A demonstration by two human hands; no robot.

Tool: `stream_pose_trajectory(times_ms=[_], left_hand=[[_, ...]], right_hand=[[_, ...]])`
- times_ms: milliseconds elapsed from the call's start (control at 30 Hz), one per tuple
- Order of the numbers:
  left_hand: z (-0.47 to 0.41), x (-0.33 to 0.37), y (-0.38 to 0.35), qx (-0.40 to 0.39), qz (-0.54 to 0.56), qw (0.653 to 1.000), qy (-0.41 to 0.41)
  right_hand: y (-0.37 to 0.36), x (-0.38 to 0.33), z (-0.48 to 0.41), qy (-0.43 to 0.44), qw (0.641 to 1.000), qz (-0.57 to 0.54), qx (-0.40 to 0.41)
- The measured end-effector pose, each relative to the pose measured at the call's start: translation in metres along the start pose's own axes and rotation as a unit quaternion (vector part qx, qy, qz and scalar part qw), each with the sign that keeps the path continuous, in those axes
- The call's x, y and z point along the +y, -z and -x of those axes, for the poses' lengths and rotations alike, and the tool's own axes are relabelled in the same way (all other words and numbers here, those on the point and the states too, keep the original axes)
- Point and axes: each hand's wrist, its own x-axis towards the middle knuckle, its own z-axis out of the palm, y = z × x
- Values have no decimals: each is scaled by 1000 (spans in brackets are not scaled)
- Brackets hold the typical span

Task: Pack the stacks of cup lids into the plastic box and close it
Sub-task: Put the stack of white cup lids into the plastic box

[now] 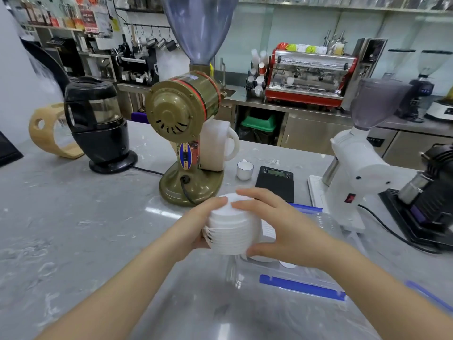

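Between both hands: lid stack, white, nested, held above the counter. Left hand wraps the stack's left side, fingertips up at the top lid. Right hand clamps from the right, fingers across the top, thumb under the bottom edge. Both closed on the stack, neither free.

Box sits just right of and below the stack, clear plastic with blue clips on the near and far rims. Right forearm covers much of it. Something white shows inside, maybe lids already packed, can't confirm. Can't see the box's lid clearly either.

Judgement: mid-transfer, stack about to go in. Closing not started.

Risks:
- Lower lids look fanned out on the left side, not fully nested. Loosen the grip and the stack could shear or drop the bottom few.
- Stack's bottom edge hangs close to the near-left rim. Catching it on the way down could tip the stack.
- Clear walls are hard to read, easy to misjudge the opening.
- Grinder and scale stand near behind; stray lids could roll under them.
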Motion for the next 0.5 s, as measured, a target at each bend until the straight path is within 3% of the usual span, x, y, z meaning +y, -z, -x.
stream_pose_trajectory(times_ms=[300, 433, 500], left_hand=[[-9, 9, -23, -35, 16, 998, 43], [-12, 14, -32, -4, 19, 999, 50], [-15, 12, -36, 17, -18, 1000, 12]], right_hand=[[11, 7, 17, 41, 997, 53, 45], [17, 14, 26, 2, 997, -5, 78], [22, 20, 34, -33, 992, -65, 100]])
